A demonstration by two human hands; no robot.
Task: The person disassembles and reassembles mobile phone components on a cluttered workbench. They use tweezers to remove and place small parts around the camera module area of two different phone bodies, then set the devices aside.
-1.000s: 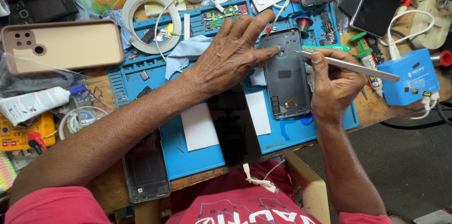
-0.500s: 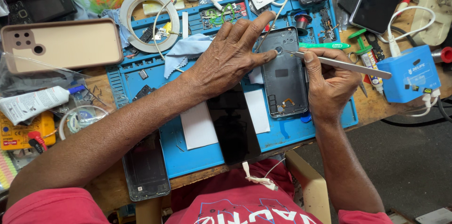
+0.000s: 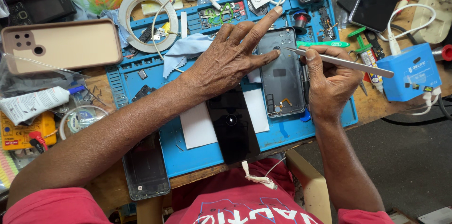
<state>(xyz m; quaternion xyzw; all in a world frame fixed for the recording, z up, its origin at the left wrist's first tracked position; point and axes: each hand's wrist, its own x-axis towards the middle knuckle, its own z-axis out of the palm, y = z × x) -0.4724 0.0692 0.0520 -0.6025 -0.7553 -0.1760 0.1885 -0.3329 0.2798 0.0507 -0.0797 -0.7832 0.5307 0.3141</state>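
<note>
On the blue repair mat (image 3: pixel 287 134), which serves as the landmark for everything else, a grey phone back housing (image 3: pixel 281 71) lies face-open near the mat's right half, its long side running away from the person. The left hand (image 3: pixel 226 61) rests palm-down across the middle of the mat with its fingers spread wide; the thumb and forefinger press on the housing's left edge and top corner, steadying it. The right hand (image 3: pixel 332 83) sits at the mat's right edge, fingers curled tightly around a pair of slim metal tweezers (image 3: pixel 341 61), whose pointed tip touches the housing's upper left part, just beside the left thumb. Below the left hand, nearer the person, a black phone screen (image 3: pixel 233 125) lies on the mat between two white paper sheets (image 3: pixel 197 125). A light blue cloth (image 3: pixel 186 50) lies crumpled on the mat's upper middle, partly under the left wrist. Off the mat's upper left corner sits a beige phone case (image 3: pixel 66 45), and a roll of white tape (image 3: pixel 141 17) overlaps the mat's top edge. A second dark phone frame (image 3: pixel 146 170) lies off the mat's lower left corner, under the left forearm. Beyond the mat's right edge stands a small blue box (image 3: pixel 409 71) with white cables, and a green-handled tool (image 3: pixel 322 44) lies just above the right hand.
</note>
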